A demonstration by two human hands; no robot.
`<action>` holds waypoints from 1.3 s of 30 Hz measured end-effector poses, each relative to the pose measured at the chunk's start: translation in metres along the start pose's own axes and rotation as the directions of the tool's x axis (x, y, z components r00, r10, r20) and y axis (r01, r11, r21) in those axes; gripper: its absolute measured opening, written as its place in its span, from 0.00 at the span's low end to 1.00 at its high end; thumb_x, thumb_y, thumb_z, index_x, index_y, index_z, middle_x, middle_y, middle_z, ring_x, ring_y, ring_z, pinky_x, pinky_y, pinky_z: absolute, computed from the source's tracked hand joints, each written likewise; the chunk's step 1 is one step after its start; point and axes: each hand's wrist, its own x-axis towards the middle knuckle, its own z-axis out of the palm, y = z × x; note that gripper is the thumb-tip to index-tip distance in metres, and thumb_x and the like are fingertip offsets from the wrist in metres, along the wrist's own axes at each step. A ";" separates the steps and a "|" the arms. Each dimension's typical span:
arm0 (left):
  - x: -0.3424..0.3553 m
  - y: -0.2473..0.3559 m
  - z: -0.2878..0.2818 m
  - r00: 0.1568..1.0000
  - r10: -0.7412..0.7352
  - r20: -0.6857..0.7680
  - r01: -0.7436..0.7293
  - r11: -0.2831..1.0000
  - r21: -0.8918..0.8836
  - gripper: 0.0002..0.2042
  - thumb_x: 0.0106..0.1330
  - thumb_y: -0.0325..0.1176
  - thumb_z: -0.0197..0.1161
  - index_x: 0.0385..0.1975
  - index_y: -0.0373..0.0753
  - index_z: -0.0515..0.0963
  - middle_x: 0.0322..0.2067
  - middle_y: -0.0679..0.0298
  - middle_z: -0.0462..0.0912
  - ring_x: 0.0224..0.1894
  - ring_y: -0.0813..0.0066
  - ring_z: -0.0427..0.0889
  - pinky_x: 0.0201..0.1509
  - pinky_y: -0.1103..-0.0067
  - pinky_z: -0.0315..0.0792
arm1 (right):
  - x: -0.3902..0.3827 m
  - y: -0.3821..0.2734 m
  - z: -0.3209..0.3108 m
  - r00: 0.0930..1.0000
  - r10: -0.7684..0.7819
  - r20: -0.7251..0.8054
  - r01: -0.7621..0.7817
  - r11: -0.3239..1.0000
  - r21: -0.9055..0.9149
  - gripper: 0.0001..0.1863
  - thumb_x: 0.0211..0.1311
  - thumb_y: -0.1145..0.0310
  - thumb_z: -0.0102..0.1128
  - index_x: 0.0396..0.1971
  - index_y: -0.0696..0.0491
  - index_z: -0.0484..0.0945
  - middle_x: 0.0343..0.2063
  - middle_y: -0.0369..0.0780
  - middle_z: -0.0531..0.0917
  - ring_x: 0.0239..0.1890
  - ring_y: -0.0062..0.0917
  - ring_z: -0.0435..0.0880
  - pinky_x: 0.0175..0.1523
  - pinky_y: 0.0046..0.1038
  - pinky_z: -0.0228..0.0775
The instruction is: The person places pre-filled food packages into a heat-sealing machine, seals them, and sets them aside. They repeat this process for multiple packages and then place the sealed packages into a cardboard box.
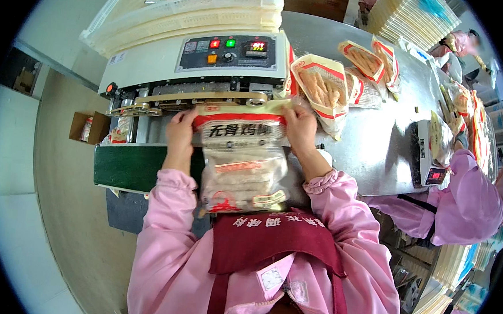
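A clear plastic food bag (243, 168) with a red band and pale strips inside is stretched between my hands in front of a cream band sealing machine (142, 64). My left hand (181, 132) pinches its top left corner, and my right hand (299, 134) grips the top right corner. The bag's top edge is close to the machine's belt (195, 95); I cannot tell if they touch. Below the machine, at the left, runs a green conveyor (130, 167).
More bags (319, 92) lie on the steel table (367, 152). At right are a scale (426, 173), piled bags (478, 125) and a co-worker in pink (468, 199). Stacked trays (180, 11) sit atop the machine. Another person (454, 45) is behind. A cardboard box (86, 124) is at left.
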 end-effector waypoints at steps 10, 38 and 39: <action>-0.060 0.051 -0.175 0.927 0.065 -0.369 -0.083 0.996 -0.032 0.17 0.65 0.31 0.65 0.54 0.38 0.75 0.47 0.63 0.82 0.44 0.78 0.79 0.51 0.82 0.74 | 0.070 0.040 -0.160 0.899 -0.165 -0.407 0.154 0.986 -0.059 0.08 0.68 0.65 0.59 0.36 0.54 0.82 0.23 0.37 0.83 0.20 0.22 0.79 0.28 0.26 0.70; -0.136 0.071 0.037 0.987 0.092 0.130 -0.103 0.991 0.084 0.11 0.64 0.27 0.64 0.45 0.36 0.79 0.39 0.66 0.81 0.36 0.82 0.77 0.40 0.85 0.72 | 0.031 -0.104 -0.308 0.851 -0.360 -0.383 0.498 0.786 0.366 0.10 0.70 0.72 0.57 0.25 0.56 0.75 0.22 0.29 0.74 0.26 0.12 0.66 0.32 0.18 0.58; -0.137 0.070 0.049 0.972 0.086 0.218 -0.118 0.984 0.137 0.12 0.66 0.29 0.63 0.48 0.37 0.78 0.41 0.65 0.82 0.39 0.80 0.79 0.43 0.84 0.73 | 0.008 -0.109 -0.297 0.872 -0.351 -0.341 0.479 0.753 0.451 0.10 0.70 0.71 0.56 0.26 0.55 0.75 0.23 0.28 0.73 0.27 0.11 0.66 0.33 0.17 0.58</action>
